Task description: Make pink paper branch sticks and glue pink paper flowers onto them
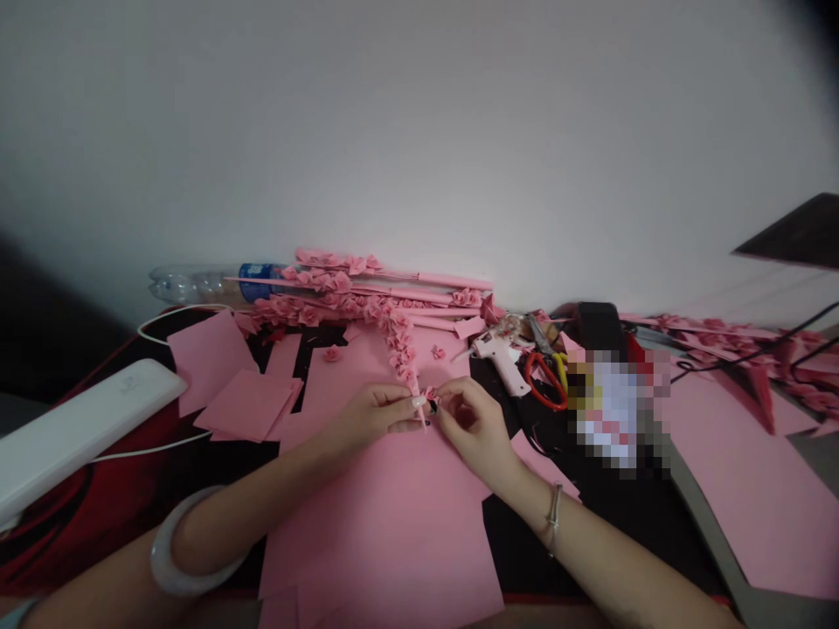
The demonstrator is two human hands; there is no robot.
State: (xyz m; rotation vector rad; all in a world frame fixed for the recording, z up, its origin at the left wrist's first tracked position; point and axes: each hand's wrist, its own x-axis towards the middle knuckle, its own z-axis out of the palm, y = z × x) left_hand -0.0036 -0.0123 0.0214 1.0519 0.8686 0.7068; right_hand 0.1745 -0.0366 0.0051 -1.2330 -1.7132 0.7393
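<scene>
Flower-studded paper stem [401,345], over pink sheet [386,533], pinched near tip by left hand [377,415] | right hand [478,428]: fingertips closed on small flower [430,394] beside it | rightward: glue gun [502,360], red-handled scissors [545,384] | behind: stem bundle [446,297], partly covering bottle [197,284]

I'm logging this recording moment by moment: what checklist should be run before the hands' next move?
1. Left hand grips the flowered stem: ok.
2. Right hand pinches a small flower beside the stem: ok.
3. Small flower firmly attached to the stem: cannot tell.
4. Glue gun lies apart from both hands: ok.
5. Glue gun's heat: cannot tell.
6. Scissors apart from both hands: ok.
</scene>
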